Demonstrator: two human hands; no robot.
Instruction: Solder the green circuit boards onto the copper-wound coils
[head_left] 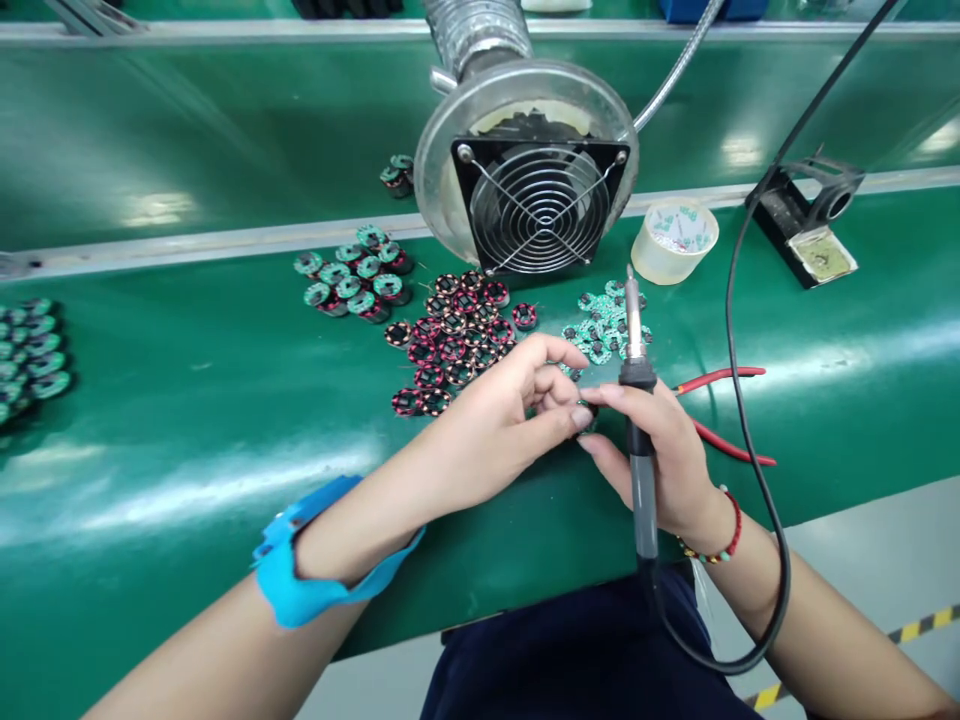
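Observation:
My left hand [502, 420] pinches a small round part [586, 412] between thumb and fingers over the green bench. My right hand [660, 450] grips a soldering iron [637, 400], tip pointing up and away, and its fingertips also touch the same small part. A blue wrist strap [300, 570] sits on my left forearm. Just beyond the hands lie several round red-and-black coil parts [454, 335], and to their right several small green circuit discs [604, 325].
A fume-extraction fan [536, 205] with a hose stands behind the parts. A tape roll [673, 240], an iron stand with sponge [814, 225] and red-handled cutters [720, 410] lie to the right. More green-topped assemblies [356, 275] sit left of the fan and at the far left [30, 350].

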